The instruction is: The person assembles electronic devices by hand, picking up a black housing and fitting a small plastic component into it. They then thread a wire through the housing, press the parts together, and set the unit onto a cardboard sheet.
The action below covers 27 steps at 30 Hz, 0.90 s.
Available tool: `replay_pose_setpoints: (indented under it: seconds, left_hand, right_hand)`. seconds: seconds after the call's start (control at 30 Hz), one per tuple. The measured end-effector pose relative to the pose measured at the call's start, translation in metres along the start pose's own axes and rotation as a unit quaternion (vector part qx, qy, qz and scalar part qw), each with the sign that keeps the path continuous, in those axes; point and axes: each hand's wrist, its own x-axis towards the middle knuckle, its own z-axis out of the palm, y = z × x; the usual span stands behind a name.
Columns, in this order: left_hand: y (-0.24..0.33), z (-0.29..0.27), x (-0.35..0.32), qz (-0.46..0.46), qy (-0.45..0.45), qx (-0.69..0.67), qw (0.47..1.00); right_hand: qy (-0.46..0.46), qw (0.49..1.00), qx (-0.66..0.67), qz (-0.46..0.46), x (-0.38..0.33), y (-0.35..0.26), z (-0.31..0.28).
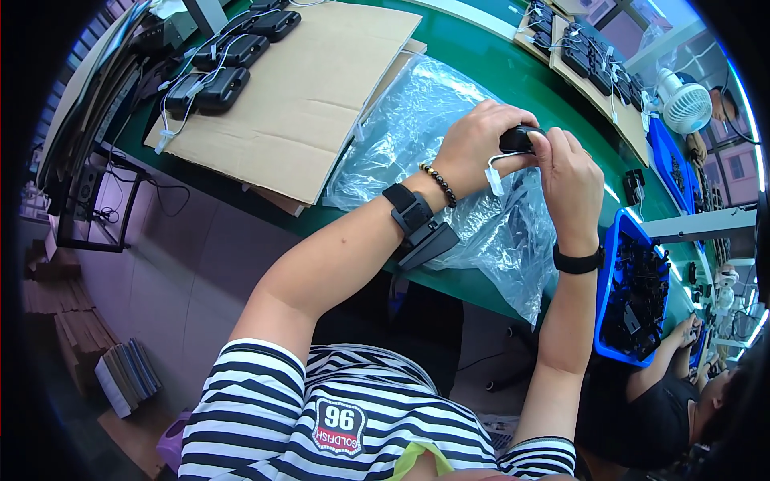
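The left hand (479, 143) and right hand (573, 180) both grip a small black device (517, 140). Beneath, clear plastic (401, 120) reaches the near edge of the worktop (473, 56).

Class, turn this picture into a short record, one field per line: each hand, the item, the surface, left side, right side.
Left hand: gripping one side of the black device
Right hand: fingers and thumb at its other side
Item: black device, white connector hanging below
Surface: clear plastic sheet on green table
Left side: cardboard bearing black cabled units
Right side: blue bin of black parts
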Motion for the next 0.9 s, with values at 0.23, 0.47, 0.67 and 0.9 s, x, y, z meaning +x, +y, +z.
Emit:
replay_pose_setpoints:
  seconds: [0.23, 0.47, 0.67, 0.9]
  left_hand:
    - [0.002, 0.002, 0.001, -0.008, 0.026, -0.016, 1.0]
    - [0.0, -0.004, 0.002, -0.024, 0.017, 0.011, 1.0]
    - [-0.001, -0.005, 0.001, -0.057, -0.015, 0.008, 0.998]
    - [0.001, -0.003, 0.0, -0.046, -0.03, 0.01, 0.998]
  right_hand:
    - [0.045, 0.995, 0.081, 0.045, 0.0, -0.006, 0.003]
    - [0.041, 0.968, 0.246, -0.018, 0.004, 0.003, 0.0]
    - [-0.103, 0.994, -0.006, 0.037, 0.006, 0.005, -0.011]
    - [0.017, 0.957, 0.287, -0.024, 0.007, 0.01, -0.008]
